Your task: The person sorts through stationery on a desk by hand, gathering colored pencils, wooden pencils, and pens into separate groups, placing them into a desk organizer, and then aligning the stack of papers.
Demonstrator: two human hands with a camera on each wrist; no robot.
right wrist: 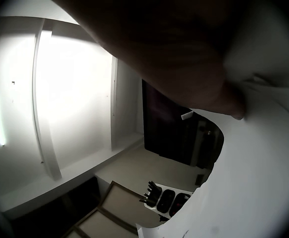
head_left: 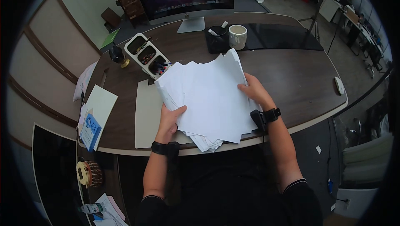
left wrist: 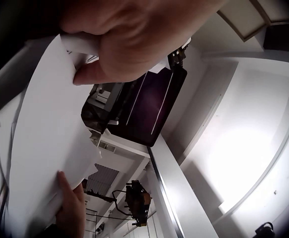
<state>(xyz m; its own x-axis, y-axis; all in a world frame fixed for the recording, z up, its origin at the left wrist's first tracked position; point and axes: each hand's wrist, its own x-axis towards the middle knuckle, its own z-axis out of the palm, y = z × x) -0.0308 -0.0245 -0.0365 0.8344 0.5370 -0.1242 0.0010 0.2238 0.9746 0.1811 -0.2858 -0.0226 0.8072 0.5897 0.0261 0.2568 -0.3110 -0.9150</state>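
A thick, uneven stack of white paper (head_left: 212, 97) is held up over the near part of the desk, its sheets fanned out and misaligned. At its left edge the left hand (head_left: 168, 120) grips it, thumb on top and the other fingers underneath. The right hand (head_left: 256, 90) pinches the right edge, thumb over the top sheet. In the left wrist view the paper (left wrist: 50, 129) hangs beside the left hand (left wrist: 129, 44), with the right hand (left wrist: 71, 208) on its far edge. Dimly lit, the right hand (right wrist: 184, 64) touches the paper (right wrist: 253, 163) in the right wrist view.
Beyond the paper are a three-part organizer (head_left: 146, 55), a black pen holder (head_left: 216, 43), a mug (head_left: 238, 37) and a monitor stand (head_left: 191, 25). A grey mat (head_left: 146, 117) lies partly under the paper. A blue box (head_left: 90, 132) is at left, a mouse (head_left: 339, 85) at right.
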